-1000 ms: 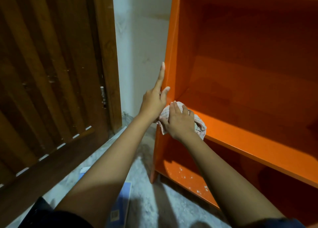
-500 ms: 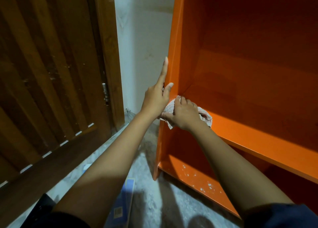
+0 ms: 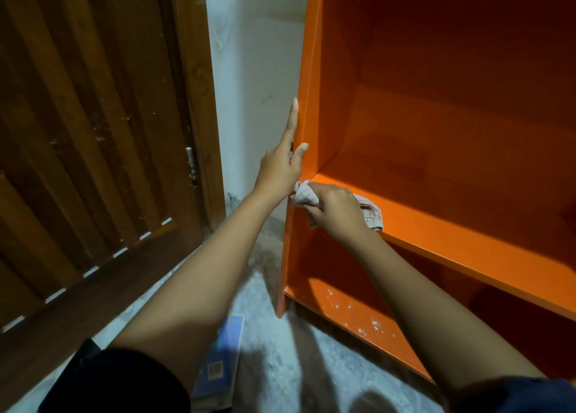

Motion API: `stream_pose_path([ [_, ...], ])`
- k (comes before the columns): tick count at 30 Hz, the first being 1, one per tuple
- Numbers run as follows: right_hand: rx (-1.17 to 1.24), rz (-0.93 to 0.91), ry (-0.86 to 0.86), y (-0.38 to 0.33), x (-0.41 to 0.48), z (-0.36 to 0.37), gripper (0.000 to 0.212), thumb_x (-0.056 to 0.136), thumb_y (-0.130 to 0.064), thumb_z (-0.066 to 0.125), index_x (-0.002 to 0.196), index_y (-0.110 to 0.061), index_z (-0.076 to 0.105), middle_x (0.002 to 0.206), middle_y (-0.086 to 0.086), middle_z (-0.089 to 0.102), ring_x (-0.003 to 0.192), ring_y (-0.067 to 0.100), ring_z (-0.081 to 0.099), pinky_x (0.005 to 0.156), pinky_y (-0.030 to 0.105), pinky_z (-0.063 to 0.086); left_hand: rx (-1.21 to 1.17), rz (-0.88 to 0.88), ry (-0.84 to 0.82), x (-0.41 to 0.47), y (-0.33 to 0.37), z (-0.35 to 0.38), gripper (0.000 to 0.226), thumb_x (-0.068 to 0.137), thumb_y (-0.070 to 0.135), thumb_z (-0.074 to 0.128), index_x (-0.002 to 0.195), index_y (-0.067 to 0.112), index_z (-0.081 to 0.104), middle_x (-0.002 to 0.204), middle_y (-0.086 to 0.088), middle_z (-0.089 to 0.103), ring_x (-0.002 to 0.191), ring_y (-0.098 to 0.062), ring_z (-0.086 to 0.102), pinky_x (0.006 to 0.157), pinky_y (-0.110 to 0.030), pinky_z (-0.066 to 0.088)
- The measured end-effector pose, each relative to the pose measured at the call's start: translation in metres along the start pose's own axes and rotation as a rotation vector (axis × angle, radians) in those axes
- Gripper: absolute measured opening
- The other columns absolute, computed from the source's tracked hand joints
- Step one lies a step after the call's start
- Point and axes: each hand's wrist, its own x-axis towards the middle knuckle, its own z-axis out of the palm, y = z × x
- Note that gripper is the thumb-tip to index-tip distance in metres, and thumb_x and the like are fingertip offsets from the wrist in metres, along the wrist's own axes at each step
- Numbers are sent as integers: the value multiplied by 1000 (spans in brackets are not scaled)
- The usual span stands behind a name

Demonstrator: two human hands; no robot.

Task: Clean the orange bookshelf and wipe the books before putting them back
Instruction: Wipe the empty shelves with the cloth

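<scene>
The orange bookshelf point(image 3: 452, 169) fills the right of the view, with no books on its shelves. My left hand point(image 3: 282, 163) lies flat against the outside of its left side panel, fingers pointing up, thumb hooked over the front edge. My right hand point(image 3: 335, 211) presses a crumpled white checked cloth point(image 3: 304, 194) onto the front left corner of the middle shelf. The bottom shelf point(image 3: 352, 313) shows white specks. A blue book point(image 3: 218, 366) lies on the floor, partly hidden under my left arm.
A dark wooden slatted door point(image 3: 93, 147) stands at the left, close to the shelf. A strip of white wall point(image 3: 255, 85) shows between them. The floor point(image 3: 280, 350) below is pale, mottled stone.
My right hand with the cloth has slid forward, from the inner corner of the shelf onto its front left edge. The left hand stays on the side panel.
</scene>
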Motion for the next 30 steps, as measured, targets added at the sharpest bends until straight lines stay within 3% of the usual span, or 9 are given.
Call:
stream_pose_path([
  [2,107,-6,-23,-5,-8,-10,8,82,-37,65,90,-33,66,68,-4,69,71,15,65,65,34,49,-6,-7,-21,-1,3,-2,70,100,30,38,138,50,-16,86,3,46,79,-33,60,71,-42,54],
  [6,178,-8,-48,-11,-25,-21,15,84,-40,64,96,-30,66,74,-2,71,74,17,65,63,33,47,6,-31,-62,-3,10,-8,71,101,23,40,145,39,-14,108,-15,56,89,-29,60,77,-37,54],
  [8,189,-43,-34,-12,-36,-22,17,86,-37,63,100,-30,66,79,-1,71,75,19,64,61,33,46,-11,-44,-70,-7,12,-10,69,101,23,39,146,37,-11,124,-16,54,89,-25,59,78,-35,53],
  [13,192,-54,-54,-9,-67,-12,26,88,-33,60,113,-25,62,103,-1,69,88,16,61,65,28,40,14,-69,-38,-21,9,-7,65,101,21,37,148,35,-5,117,-15,56,80,-14,56,69,-26,51],
  [17,333,202,-54,14,-95,15,31,82,-50,54,103,-29,61,95,-3,70,87,18,64,71,38,50,20,-103,8,-36,1,5,61,102,24,36,148,36,-3,99,-12,59,79,-29,63,69,-42,56],
  [21,544,507,23,48,-128,46,21,89,-29,62,108,-21,62,100,-5,69,94,13,64,78,30,48,-24,-92,29,-68,-31,33,57,102,31,32,145,45,-3,107,-11,60,66,-22,61,63,-43,56],
  [23,548,639,58,71,-149,61,23,91,-27,59,112,-16,60,103,2,67,94,16,61,77,28,44,-43,-115,17,-87,-52,50,56,102,36,30,145,47,-3,117,-15,59,70,-19,63,67,-41,57],
  [26,442,910,128,112,-186,84,28,94,-31,52,108,-7,55,107,16,64,98,32,60,77,36,46,-59,-159,2,-113,-81,72,56,101,37,30,146,45,-2,125,-24,54,98,-31,63,83,-43,54],
  [30,56,1195,270,150,-237,95,25,96,-31,44,105,-8,51,107,20,59,97,41,58,78,47,46,-96,-245,-19,-134,-103,93,56,101,37,29,147,42,-1,139,-14,46,119,-27,54,98,-47,47],
])
